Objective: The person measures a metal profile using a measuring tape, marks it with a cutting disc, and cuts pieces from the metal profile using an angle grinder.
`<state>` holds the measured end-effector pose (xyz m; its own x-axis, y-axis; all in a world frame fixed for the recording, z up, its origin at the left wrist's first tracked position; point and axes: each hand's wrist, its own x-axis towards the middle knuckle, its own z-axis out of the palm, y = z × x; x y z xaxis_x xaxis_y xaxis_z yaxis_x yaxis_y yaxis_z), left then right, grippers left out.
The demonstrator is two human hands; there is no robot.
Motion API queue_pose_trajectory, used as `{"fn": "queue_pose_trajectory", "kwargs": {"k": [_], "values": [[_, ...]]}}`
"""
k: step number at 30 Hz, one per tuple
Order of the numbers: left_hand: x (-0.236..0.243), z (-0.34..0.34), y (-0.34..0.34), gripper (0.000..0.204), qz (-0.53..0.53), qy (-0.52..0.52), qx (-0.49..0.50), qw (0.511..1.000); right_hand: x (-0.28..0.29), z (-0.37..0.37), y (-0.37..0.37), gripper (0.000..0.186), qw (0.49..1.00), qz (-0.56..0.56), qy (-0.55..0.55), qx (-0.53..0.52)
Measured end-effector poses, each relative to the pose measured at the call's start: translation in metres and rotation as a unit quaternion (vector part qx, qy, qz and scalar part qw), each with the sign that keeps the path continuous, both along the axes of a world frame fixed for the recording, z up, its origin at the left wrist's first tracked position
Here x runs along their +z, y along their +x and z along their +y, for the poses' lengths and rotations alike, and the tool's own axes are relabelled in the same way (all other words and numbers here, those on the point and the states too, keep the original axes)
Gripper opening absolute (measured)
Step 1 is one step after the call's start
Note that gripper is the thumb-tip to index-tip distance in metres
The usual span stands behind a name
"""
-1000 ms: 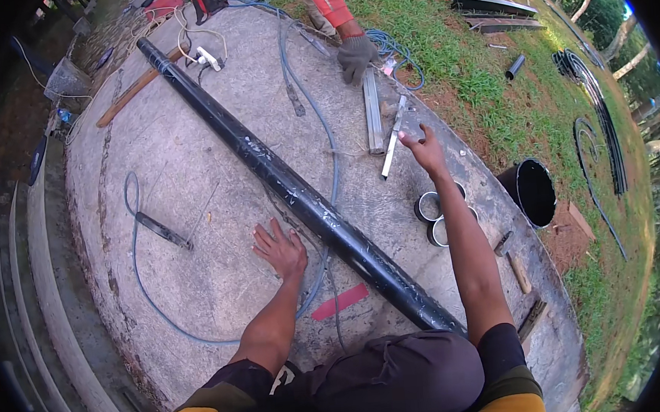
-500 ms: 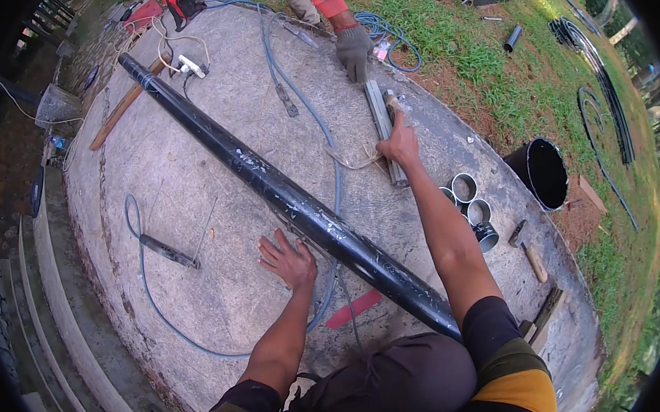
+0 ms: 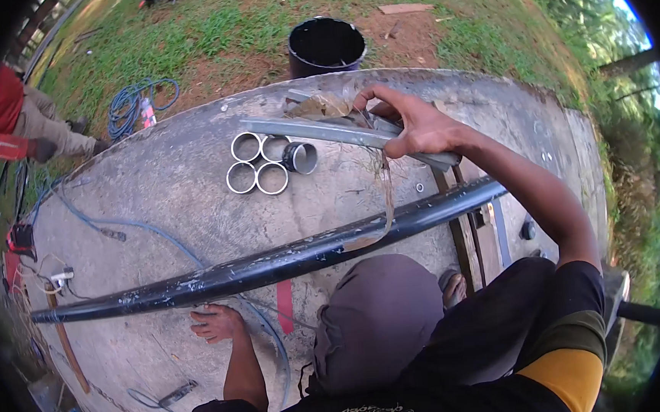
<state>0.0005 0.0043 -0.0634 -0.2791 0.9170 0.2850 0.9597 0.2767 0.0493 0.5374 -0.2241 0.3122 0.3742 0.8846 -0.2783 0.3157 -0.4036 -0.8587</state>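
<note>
Lifting grey strip (image 3: 340,132) now, right hand (image 3: 416,127).

Daylight is falling on a round grey concrete slab (image 3: 152,180) lying outdoors, its curved rim bordering green grass with bare reddish soil patches (image 3: 203,39) beyond the hands. Farther out, a black cylindrical bucket (image 3: 326,45) is standing on that ground. Leafy trees (image 3: 601,26) are showing far right, under pale sky.

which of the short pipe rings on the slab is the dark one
The ring at the right end of the cluster, lying on its side nearest the right hand. It is black outside; the other four rings are pale grey-white.
</note>
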Motion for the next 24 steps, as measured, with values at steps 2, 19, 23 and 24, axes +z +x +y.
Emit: {"fn": "queue_pose_trajectory", "kwargs": {"k": [2, 19, 23, 24], "values": [[0.002, 0.006, -0.025, 0.063, 0.050, 0.022, -0.041, 0.998, 0.029, -0.074, -0.006, 0.074, 0.997, -0.019, 0.011, -0.075], [0.079, 0.021, 0.015, 0.063, 0.059, -0.362, -0.128, 0.922, -0.141, -0.434, -0.230, 0.095, 0.652, 0.064, 0.279, -0.702], [0.179, -0.018, 0.091, 0.066, -0.112, -0.577, -0.338, 0.735, -0.190, -0.387, -0.224, 0.091, 0.630, 0.085, 0.339, -0.693], [0.209, -0.042, 0.120, 0.067, -0.147, -0.611, -0.379, 0.679, -0.186, -0.371, -0.223, 0.088, 0.617, 0.114, 0.353, -0.694]]}}
